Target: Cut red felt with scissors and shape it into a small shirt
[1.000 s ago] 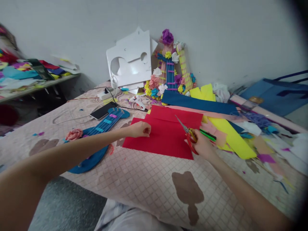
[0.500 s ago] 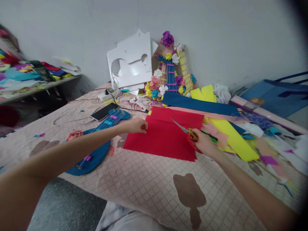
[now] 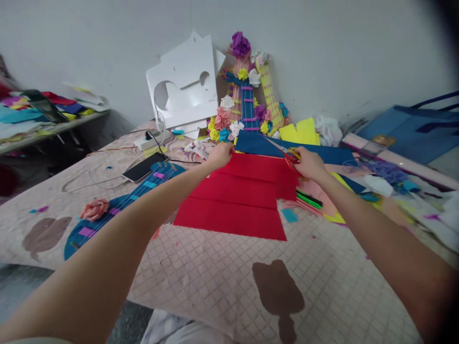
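Observation:
A red crepe paper sheet (image 3: 233, 215) lies creased in front of me, its upper part partly raised. At its far left corner my left hand (image 3: 220, 156) is closed, fingertips pinching the edge. My right hand (image 3: 308, 165) grips scissors (image 3: 287, 152) by their yellow and red handles, near the sheet's far right corner. The blades point up and left, over a long dark blue paper strip (image 3: 322, 153). Left of the sheet is a blue paper guitar (image 3: 122, 203) with a pink paper rose (image 3: 95, 209), partly hidden by my left forearm.
A phone (image 3: 143, 167), a power strip (image 3: 152, 139) and a glue gun (image 3: 197, 148) with its cable lie at the back left. Decorated paper guitars (image 3: 247, 105) and cut white boards (image 3: 186, 86) lean on the wall. Green and black pens (image 3: 309, 199) lie beside paper scraps.
Both hands have moved away from me to the sheet's far edge, the right still with the scissors. My left hand now pinches the far left corner, and the upper part of the red paper is raised.

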{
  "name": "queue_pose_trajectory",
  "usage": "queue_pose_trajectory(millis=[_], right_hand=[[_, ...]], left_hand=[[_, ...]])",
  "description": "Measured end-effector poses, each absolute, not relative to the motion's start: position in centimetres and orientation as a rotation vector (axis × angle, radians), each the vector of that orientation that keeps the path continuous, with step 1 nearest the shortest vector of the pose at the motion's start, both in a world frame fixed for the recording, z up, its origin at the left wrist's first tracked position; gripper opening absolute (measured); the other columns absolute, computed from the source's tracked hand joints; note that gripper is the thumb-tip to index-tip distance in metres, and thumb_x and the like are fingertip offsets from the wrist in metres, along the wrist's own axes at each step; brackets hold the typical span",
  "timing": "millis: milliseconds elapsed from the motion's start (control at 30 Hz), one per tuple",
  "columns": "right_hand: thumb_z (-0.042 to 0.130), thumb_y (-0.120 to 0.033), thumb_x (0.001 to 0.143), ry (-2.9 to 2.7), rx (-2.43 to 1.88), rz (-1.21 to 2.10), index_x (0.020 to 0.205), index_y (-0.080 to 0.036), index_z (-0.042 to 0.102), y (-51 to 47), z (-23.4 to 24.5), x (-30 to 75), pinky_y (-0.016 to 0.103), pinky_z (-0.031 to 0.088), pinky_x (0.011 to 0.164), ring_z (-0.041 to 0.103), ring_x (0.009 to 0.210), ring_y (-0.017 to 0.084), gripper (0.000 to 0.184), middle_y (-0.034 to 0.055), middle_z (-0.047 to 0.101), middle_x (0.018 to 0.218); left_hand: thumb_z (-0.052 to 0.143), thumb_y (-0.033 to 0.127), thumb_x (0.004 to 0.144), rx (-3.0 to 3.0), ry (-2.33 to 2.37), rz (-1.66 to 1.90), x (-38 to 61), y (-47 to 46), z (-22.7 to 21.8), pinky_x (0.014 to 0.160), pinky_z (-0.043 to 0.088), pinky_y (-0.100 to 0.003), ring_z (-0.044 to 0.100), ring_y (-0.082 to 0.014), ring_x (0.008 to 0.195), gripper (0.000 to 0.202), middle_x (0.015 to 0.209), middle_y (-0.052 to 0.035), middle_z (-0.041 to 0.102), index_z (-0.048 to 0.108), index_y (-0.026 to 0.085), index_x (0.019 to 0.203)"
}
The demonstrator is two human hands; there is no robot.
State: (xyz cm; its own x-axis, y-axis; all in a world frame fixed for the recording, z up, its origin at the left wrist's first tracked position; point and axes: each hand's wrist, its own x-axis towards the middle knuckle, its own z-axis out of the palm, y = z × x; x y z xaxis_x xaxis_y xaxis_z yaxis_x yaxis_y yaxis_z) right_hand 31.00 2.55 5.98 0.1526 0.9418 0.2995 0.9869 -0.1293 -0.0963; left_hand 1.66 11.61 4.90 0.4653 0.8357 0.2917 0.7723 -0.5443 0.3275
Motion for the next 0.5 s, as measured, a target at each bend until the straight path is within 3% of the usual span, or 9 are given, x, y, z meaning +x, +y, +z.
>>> queue_pose_trajectory(millis=[200, 333, 500], right_hand=[[0.055, -0.036, 0.081, -1.857, -2.222, -0.237, 0.116, -0.014, 0.056, 4.0, 5.2, 31.2, 0.031, 0.033, 0.058, 0.063, 0.083, 0.029, 0.042, 0.0171, 0.069, 0.104], [0.054, -0.035, 0.082, -1.844, -2.212, -0.226, 0.115, -0.014, 0.056, 3.8, 5.1, 31.1, 0.032, 0.035, 0.06, 0.063, 0.085, 0.031, 0.039, 0.0177, 0.068, 0.105], [0.053, -0.037, 0.083, -1.769, -2.09, -0.266, 0.112, -0.015, 0.056, 1.2, 5.4, 29.4, 0.033, 0.04, 0.065, 0.062, 0.089, 0.03, 0.037, 0.0167, 0.067, 0.105]], left_hand=[[0.05, 0.012, 0.079, 2.702, 1.384, 0.672, 1.4, 9.6, 5.5, 0.096, 0.04, -0.038, 0.052, -0.0257, 0.114, 0.04, 0.121, -0.0129, 0.058, 0.056, 0.016, 0.119], [0.052, 0.025, 0.085, 2.787, 1.169, 0.504, -0.4, 5.2, 6.2, 0.09, 0.044, -0.034, 0.057, -0.0234, 0.105, 0.03, 0.118, -0.0126, 0.059, 0.058, 0.013, 0.112], [0.051, 0.034, 0.088, 2.865, 0.807, 0.169, -4.1, -2.6, 5.6, 0.081, 0.046, -0.031, 0.061, -0.0207, 0.097, 0.026, 0.11, -0.0076, 0.063, 0.059, 0.019, 0.107]])
